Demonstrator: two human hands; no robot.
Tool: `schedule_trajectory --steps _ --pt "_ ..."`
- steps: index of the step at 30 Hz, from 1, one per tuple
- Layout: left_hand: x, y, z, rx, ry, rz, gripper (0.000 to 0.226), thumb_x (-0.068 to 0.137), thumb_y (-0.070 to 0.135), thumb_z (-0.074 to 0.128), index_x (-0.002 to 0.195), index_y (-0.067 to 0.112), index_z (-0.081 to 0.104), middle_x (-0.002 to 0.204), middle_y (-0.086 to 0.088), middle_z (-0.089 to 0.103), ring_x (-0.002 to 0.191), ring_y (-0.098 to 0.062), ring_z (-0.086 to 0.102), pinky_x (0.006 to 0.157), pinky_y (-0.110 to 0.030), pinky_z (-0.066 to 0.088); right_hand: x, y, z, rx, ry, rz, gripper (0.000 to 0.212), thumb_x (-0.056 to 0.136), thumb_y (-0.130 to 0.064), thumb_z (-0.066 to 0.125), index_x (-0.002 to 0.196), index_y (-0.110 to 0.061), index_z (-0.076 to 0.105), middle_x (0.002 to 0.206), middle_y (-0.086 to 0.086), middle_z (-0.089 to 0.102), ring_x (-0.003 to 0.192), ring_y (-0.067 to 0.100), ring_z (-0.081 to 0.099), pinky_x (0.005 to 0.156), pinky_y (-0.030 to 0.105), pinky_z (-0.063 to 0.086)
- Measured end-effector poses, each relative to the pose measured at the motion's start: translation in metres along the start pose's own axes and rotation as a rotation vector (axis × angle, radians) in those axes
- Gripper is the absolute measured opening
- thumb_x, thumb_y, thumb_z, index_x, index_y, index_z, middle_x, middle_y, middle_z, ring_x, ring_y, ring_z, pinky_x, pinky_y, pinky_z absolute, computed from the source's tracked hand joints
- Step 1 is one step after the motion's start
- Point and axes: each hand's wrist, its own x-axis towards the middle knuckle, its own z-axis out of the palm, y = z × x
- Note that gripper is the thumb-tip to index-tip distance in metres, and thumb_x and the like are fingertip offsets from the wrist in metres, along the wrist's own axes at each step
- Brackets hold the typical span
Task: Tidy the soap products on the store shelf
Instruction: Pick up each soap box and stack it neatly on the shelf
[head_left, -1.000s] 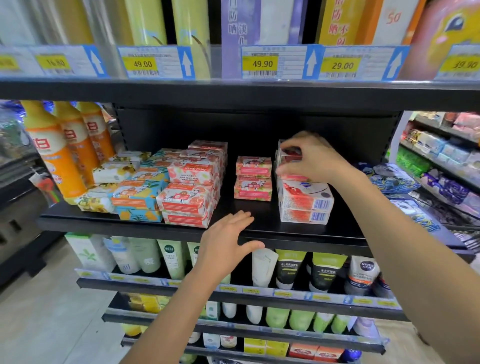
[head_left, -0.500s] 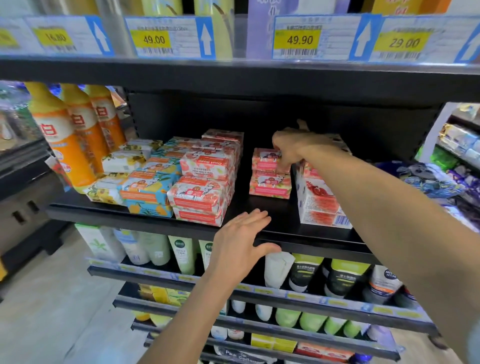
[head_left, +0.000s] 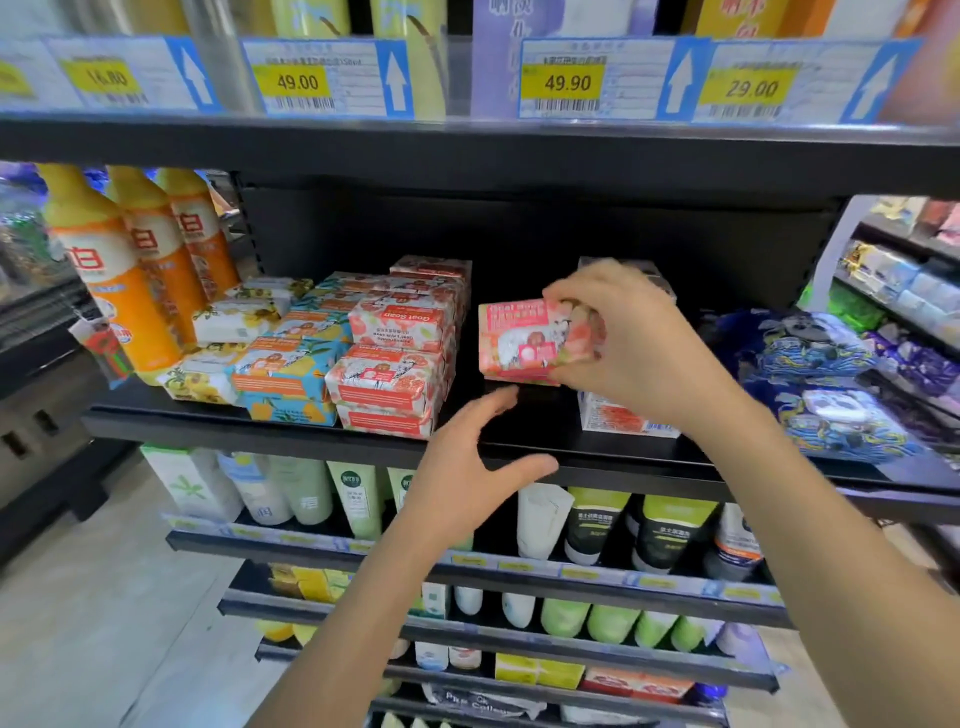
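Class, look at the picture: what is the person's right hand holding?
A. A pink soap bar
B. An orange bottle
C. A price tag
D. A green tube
A: the right hand grips a pink soap bar, lifted above the shelf, while the left hand stays open and empty below it.

The shelf (head_left: 519, 447) looks like black painted metal with a matt finish. The pink soap bar (head_left: 524, 340) in the right hand (head_left: 639, 338) wears a printed paper wrap with a soft, low sheen. The 3 orange bottles (head_left: 124, 280) are smooth glossy plastic. The price tags (head_left: 566, 78) sit behind clear, shiny plastic strips. The tubes (head_left: 597, 525) below look like smooth plastic.
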Motion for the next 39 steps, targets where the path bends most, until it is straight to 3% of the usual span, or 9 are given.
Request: schedule_trajectory --steps 2,4,8,11,15,20,25,36,39 --pt "-0.010 0.005 -0.004 -0.269 0.031 -0.044 0.074 0.079 0.047 0.082 0.144 0.033 0.052 0.136 0.021 0.063 0.128 0.004 0.055 0.110 -0.029 0.045 -0.030 -0.003 0.002 0.092 0.041 -0.011 0.066 0.072 -0.024 0.091 0.132 -0.016 0.063 0.126 -0.004 0.056 0.119 0.014 0.051 0.099 0.012 0.033" --pt "-0.021 0.011 -0.005 -0.521 0.062 -0.052 0.068 0.081 0.046 0.077 0.142 0.024 0.055 0.132 0.010 0.069 0.125 -0.011 0.063 0.104 -0.038 0.052 -0.056 -0.007 0.007 0.170 0.062 0.011 0.068 0.072 -0.021 0.092 0.133 -0.018 0.062 0.127 -0.010 0.053 0.121 0.007 0.047 0.101 0.006 0.030" --pt "-0.045 0.025 -0.007 -0.765 0.108 -0.128 0.048 0.092 0.034 0.073 0.133 0.011 0.062 0.121 -0.005 0.075 0.115 -0.023 0.070 0.094 -0.035 0.059 -0.096 -0.017 0.024 0.300 0.104 0.024 0.071 0.074 -0.018 0.092 0.138 -0.020 0.061 0.133 -0.010 0.053 0.129 0.011 0.050 0.108 0.027 0.043" --pt "-0.059 0.024 -0.005 -0.790 0.117 -0.167 0.043 0.086 0.024 0.069 0.127 0.008 0.066 0.115 -0.008 0.077 0.110 -0.023 0.072 0.091 -0.033 0.060 -0.116 -0.024 0.035 0.445 0.074 0.100 0.075 0.077 -0.021 0.089 0.143 -0.030 0.055 0.138 -0.016 0.049 0.132 0.012 0.049 0.106 0.036 0.047" --pt "-0.074 0.020 -0.004 -0.795 0.131 -0.211 0.044 0.086 0.024 0.069 0.127 0.009 0.067 0.115 -0.009 0.077 0.109 -0.022 0.073 0.091 -0.032 0.059 -0.132 -0.038 0.041 0.799 0.048 0.354 0.085 0.074 -0.042 0.083 0.149 -0.041 0.043 0.138 -0.020 0.054 0.129 0.006 0.055 0.099 0.032 0.052" --pt "-0.084 0.017 -0.005 -0.742 0.139 -0.260 0.051 0.082 0.025 0.072 0.130 0.014 0.065 0.117 -0.005 0.076 0.112 -0.022 0.072 0.095 -0.036 0.055 -0.145 -0.050 0.054 1.191 0.104 0.668 0.058 0.075 -0.046 0.075 0.131 -0.030 0.064 0.116 -0.005 0.074 0.107 0.012 0.071 0.084 0.028 0.058" --pt "-0.093 0.015 0.000 -0.711 0.123 -0.276 0.054 0.080 0.028 0.074 0.132 0.017 0.064 0.116 -0.001 0.077 0.110 -0.018 0.072 0.089 -0.030 0.055 -0.152 -0.055 0.057 1.217 0.110 0.709 0.042 0.081 -0.040 0.073 0.119 -0.021 0.072 0.107 -0.002 0.077 0.100 0.011 0.073 0.078 0.015 0.054" --pt "-0.106 0.021 0.005 -0.702 0.077 -0.290 0.055 0.074 0.031 0.075 0.128 0.021 0.065 0.115 -0.001 0.076 0.113 -0.018 0.071 0.097 -0.035 0.053 -0.169 -0.056 0.061 1.300 0.189 0.713 0.042 0.075 -0.038 0.078 0.114 -0.024 0.075 0.106 0.002 0.077 0.095 0.015 0.072 0.079 0.024 0.056" --pt "-0.105 0.022 0.005 -0.713 0.084 -0.305 0.062 0.078 0.050 0.080 0.130 0.020 0.066 0.101 0.000 0.074 0.102 -0.013 0.069 0.104 -0.040 0.052 -0.171 -0.056 0.057 1.308 0.207 0.655 0.030 0.075 -0.029 0.079 0.103 -0.038 0.078 0.104 -0.001 0.078 0.095 0.013 0.073 0.078 0.022 0.057"
